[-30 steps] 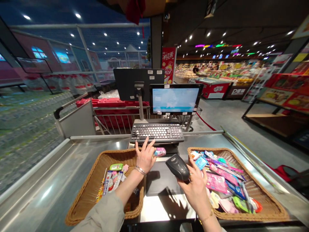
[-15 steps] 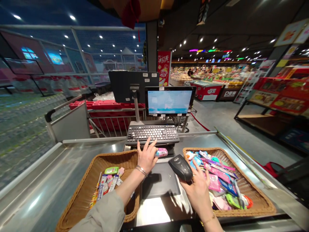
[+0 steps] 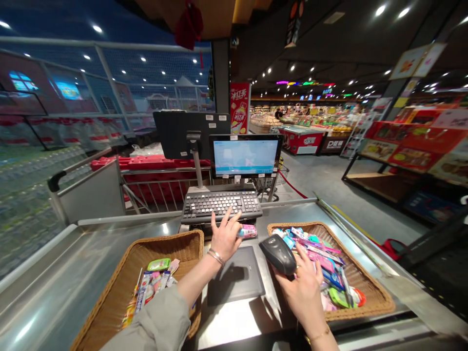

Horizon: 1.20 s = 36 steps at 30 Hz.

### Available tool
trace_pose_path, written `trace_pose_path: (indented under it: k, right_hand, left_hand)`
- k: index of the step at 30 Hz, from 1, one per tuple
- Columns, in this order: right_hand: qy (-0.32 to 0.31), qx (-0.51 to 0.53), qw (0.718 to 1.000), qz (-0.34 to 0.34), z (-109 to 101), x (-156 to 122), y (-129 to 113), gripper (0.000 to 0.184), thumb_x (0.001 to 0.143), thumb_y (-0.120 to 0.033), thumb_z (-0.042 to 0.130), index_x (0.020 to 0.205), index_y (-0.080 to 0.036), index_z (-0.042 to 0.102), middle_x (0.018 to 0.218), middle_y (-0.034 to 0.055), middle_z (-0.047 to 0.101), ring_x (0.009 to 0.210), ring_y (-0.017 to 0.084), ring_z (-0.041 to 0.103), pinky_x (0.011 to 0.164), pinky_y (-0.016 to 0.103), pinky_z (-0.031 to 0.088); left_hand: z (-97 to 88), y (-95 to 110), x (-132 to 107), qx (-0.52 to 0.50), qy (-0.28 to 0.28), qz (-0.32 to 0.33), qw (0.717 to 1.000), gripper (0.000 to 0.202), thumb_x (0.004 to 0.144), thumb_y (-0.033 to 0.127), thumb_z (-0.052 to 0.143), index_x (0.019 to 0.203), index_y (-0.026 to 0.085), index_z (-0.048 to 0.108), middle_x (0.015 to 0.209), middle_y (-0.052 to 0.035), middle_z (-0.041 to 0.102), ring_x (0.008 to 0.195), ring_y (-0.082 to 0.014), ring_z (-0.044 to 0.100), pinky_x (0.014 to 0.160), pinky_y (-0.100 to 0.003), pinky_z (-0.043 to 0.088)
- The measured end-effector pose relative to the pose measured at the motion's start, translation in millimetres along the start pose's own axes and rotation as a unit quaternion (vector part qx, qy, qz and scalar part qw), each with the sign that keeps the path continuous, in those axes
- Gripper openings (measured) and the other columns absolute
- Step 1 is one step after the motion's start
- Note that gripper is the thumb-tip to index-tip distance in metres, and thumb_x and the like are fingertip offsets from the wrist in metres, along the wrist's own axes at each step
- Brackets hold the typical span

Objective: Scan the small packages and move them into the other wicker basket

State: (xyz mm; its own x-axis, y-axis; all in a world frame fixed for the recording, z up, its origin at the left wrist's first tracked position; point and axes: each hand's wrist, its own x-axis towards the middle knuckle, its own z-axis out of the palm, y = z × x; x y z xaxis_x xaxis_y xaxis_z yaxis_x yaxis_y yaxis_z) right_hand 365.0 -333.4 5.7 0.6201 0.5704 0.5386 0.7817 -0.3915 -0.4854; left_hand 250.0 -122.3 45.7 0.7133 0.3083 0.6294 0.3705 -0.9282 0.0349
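My left hand holds a small pink-and-blue package on its thumb side, just in front of the keyboard. Its other fingers stretch toward the keyboard's near edge; I cannot tell whether they touch keys. In my right hand is a black barcode scanner, its head pointing left toward the package. Both sit above the counter, with the scanner partly over the near left edge of the right wicker basket. The fingers around the scanner's grip are partly hidden.
A left wicker basket holds several small packets and a green-lidded item. Many colourful packages fill the right basket. Between the baskets lies a dark flat plate. A lit monitor stands behind the keyboard.
The view has turned slightly right. My left hand with the package has shifted right along the keyboard, and the scanner has moved right, further over the right basket.
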Motion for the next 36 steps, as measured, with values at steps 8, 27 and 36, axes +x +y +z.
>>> trace_pose_path:
  k: [8, 27, 36]
  right_hand:
    - [0.044, -0.015, 0.999, 0.016, -14.4, -3.8, 16.0, 0.030, 0.077, -0.046, 0.059, 0.095, -0.023, 0.069, 0.119, 0.0096, 0.065, 0.126, 0.030, 0.047, 0.111, 0.057, 0.012]
    - [0.093, -0.052, 0.989, 0.102, -39.7, -17.7, 57.8, 0.036, 0.076, -0.053, 0.058, 0.093, -0.024, 0.070, 0.113, 0.0087, 0.068, 0.125, 0.029, 0.048, 0.111, 0.057, 0.013]
    - [0.142, -0.088, 0.974, 0.156, -56.1, -24.5, 79.2, 0.047, 0.079, -0.059, 0.051, 0.100, -0.021, 0.069, 0.117, 0.0109, 0.067, 0.123, 0.028, 0.050, 0.110, 0.054, 0.016]
  left_hand:
    - [11.1, 20.1, 14.4, -0.020, -0.007, 0.032, 0.999, 0.015, 0.078, 0.025, 0.064, 0.092, 0.024, 0.059, 0.138, -0.0067, 0.055, 0.139, -0.0312, 0.034, 0.113, -0.068, -0.003]
    - [45.6, 69.5, 42.0, -0.073, -0.023, 0.107, 0.991, 0.018, 0.078, 0.024, 0.064, 0.095, 0.024, 0.060, 0.137, -0.0080, 0.055, 0.140, -0.0309, 0.031, 0.113, -0.068, -0.005]
    - [67.4, 89.1, 48.9, -0.102, -0.043, 0.134, 0.985, 0.021, 0.079, 0.022, 0.063, 0.100, 0.025, 0.060, 0.139, -0.0068, 0.054, 0.143, -0.0291, 0.027, 0.112, -0.068, -0.006]
